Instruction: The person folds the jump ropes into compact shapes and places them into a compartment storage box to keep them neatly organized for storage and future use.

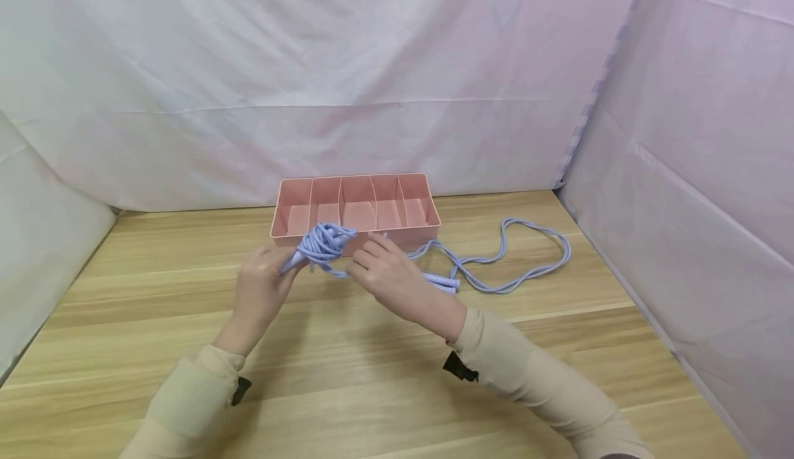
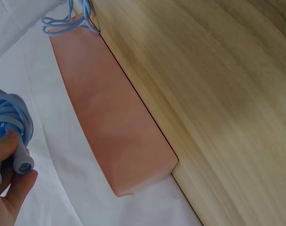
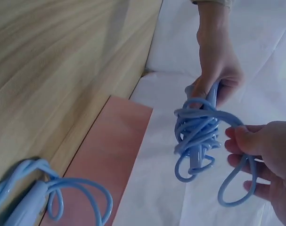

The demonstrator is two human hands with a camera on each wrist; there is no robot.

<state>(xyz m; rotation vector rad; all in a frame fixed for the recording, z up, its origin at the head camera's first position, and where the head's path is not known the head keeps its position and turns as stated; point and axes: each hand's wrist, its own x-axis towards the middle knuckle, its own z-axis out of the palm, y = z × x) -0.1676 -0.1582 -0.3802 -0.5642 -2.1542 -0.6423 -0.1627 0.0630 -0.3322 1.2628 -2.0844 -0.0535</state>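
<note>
My left hand (image 1: 263, 290) grips the handles of a blue jump rope (image 1: 322, 245), whose cord is wound round them in a messy bundle. In the left wrist view, a handle end (image 2: 24, 163) shows between thumb and fingers. My right hand (image 1: 393, 276) is beside the bundle. The right wrist view shows that hand's thumb and fingers (image 3: 246, 140) pinching the cord, with a loose loop (image 3: 234, 204) hanging below them. Both hands are raised over the table, in front of a pink divided box (image 1: 358, 187).
A second blue jump rope lies to the right, its handles (image 1: 443, 282) partly hidden behind my right wrist and its cord looped on the wooden table (image 1: 372, 390). The pink box has several compartments. White cloth (image 1: 347, 135) hangs behind and at both sides.
</note>
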